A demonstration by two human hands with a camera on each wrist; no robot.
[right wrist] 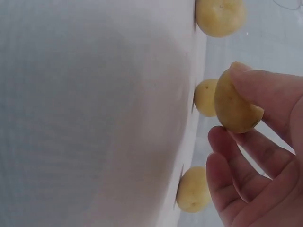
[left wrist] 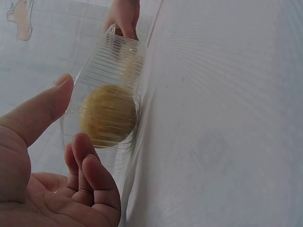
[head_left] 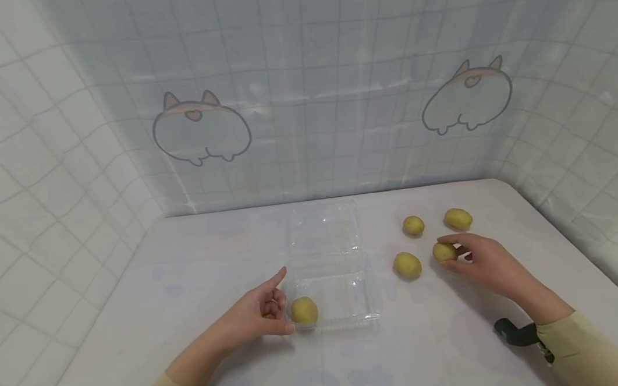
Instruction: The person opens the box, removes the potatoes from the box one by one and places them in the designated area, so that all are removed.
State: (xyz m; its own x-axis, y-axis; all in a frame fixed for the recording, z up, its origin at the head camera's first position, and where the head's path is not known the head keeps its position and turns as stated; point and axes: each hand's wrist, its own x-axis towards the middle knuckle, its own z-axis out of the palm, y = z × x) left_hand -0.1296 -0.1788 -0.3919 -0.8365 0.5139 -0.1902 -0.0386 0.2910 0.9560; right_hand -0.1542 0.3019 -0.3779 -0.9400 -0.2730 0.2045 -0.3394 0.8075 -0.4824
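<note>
A clear plastic clamshell box lies with its lid folded back on the table. One yellow potato sits in its front left corner and shows through the ribbed wall in the left wrist view. My left hand rests beside the box's left side, thumb near the front corner and fingers loosely bent. Between thumb and fingertips, my right hand pinches another potato, which appears raised off the table in the right wrist view. Around that hand lie three more potatoes: one nearer the box and two farther back.
The two back potatoes are a small one and a longer one. A white-covered table ends at a tiled-pattern curtain behind, with similar curtains at both sides. Dark straps show at the wrists.
</note>
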